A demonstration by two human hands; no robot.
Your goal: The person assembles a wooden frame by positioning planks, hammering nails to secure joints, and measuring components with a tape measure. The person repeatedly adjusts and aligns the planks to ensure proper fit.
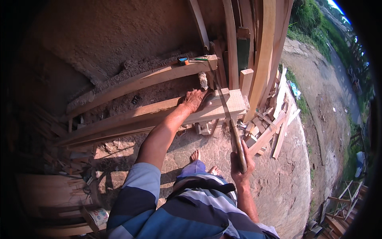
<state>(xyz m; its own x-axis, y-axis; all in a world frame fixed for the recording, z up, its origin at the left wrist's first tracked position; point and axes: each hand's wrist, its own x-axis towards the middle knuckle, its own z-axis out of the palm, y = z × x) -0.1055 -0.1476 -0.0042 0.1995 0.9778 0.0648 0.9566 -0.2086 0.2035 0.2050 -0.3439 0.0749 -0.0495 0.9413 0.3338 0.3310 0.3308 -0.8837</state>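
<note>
My right hand (242,165) is closed around the wooden handle (240,153) of a handsaw. The saw's long blade (223,102) appears nearly edge-on and points away from me, crossing the end of a wooden beam (159,106). My left hand (193,99) grips the top of this beam, a little left of the blade; some of its fingers are in shadow or hidden. Another timber (234,102) lies alongside, with its pale end toward the right. Whether the teeth are in the wood cannot be made out.
Behind, a parallel beam (139,81) carries a tape measure (183,61) and a green pencil-like stick (200,59). Tall planks (262,51) lean at the back. Offcuts (274,127) lie heaped on the floor to the right. A rough wall (107,36) stands at far left.
</note>
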